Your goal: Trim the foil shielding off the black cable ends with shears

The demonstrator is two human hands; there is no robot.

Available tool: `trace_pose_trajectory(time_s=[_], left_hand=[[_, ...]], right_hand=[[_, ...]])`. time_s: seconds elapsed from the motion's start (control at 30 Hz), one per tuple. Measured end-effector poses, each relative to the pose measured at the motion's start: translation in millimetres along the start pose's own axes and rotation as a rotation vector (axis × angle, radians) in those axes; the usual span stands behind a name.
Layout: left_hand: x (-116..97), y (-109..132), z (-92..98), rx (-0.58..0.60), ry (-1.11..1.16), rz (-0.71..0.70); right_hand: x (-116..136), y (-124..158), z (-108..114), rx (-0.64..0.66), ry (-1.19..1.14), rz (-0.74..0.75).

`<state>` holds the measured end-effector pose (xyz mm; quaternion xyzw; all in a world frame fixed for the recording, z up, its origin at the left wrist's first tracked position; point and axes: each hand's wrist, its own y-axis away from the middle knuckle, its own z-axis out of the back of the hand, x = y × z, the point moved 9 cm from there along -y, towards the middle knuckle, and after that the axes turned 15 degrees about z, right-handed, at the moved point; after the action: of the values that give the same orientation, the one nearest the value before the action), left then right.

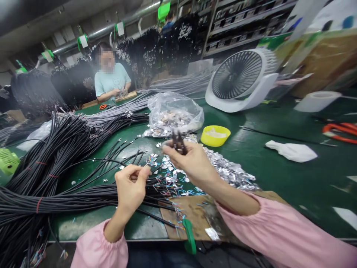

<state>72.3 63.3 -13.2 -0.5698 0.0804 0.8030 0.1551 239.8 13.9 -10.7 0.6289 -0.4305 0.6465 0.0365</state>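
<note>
My left hand (132, 182) is closed in a pinch on the end of a black cable, above the bundle of black cables (92, 199) with coloured wire ends. To its right, my right hand (192, 160) is wrapped round small dark pliers (179, 143), whose jaws point up and look blurred. The two hands are apart. Beneath and between them, cut wire bits and foil scraps (173, 178) lie on the green table (279, 186). A heap of silvery foil pieces (234, 171) spreads behind my right forearm.
A clear plastic bag (175, 111) of scraps, a yellow dish (215, 136) and a white fan (240, 80) stand beyond my hands. Orange-handled scissors (340, 132) lie at right. A wooden board (192, 212) is at the front edge. A person (113, 80) sits across the table.
</note>
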Motion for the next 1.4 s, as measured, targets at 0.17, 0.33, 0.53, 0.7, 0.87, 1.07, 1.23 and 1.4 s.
trace_pose_trajectory(time_s=[0.17,0.33,0.53,0.7,0.87,1.07,1.23,1.4], left_hand=[[2,-2,0.0,0.008,0.04,0.013],[3,-2,-1.7,0.012,0.031,0.02],[8,-1,-5.3,-0.009,-0.008,-0.021],[5,1,-7.0,-0.002,-0.014,-0.069],[1,1,-1.5,-0.045,-0.017,-0.067],[-6,1,3.2,-0.068,0.002,-0.145],[-4,-1,0.7,-0.046,0.023,-0.154],[-3,-1,-2.0,-0.029,0.036,-0.144]], right_hand=[[22,12,-18,0.204,0.132,0.101],[40,19,-18,0.242,0.363,0.33],[58,29,-36,0.387,0.577,0.658],[57,29,-33,0.316,0.705,0.74],[34,9,-9,0.168,0.526,0.403],[16,15,-22,0.316,0.063,0.012],[10,19,-23,0.316,0.047,-0.078],[15,16,-22,0.26,0.026,-0.014]])
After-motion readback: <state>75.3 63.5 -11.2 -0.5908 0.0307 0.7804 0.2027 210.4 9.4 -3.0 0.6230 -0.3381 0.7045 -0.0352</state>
